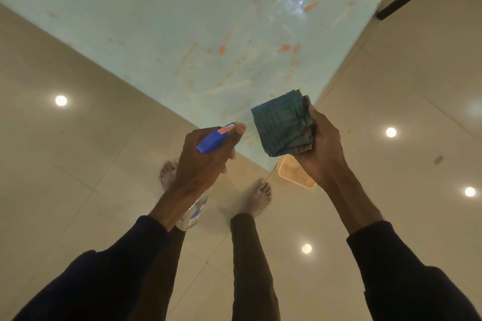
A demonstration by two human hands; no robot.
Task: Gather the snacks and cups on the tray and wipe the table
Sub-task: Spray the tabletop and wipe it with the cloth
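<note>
Our left fingers [236,133] wrap the blue head of a spray bottle [214,138], and our right fingers [311,112] pinch a folded teal cloth [280,125] just above the near corner of the tabletop [182,21]. The pale glass tabletop is smeared with orange streaks. Both arms reach forward, dark sleeves at the wrists.

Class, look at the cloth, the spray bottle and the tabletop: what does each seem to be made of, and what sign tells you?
Cloth: woven fabric, teal with faint stripes; it folds and creases softly.
Spray bottle: clear body, probably plastic, since the floor shows through; blue head looks like glossy moulded plastic.
Tabletop: pale, smooth, glossy, possibly glass or laminate; it mirrors light and carries orange smears.
</note>
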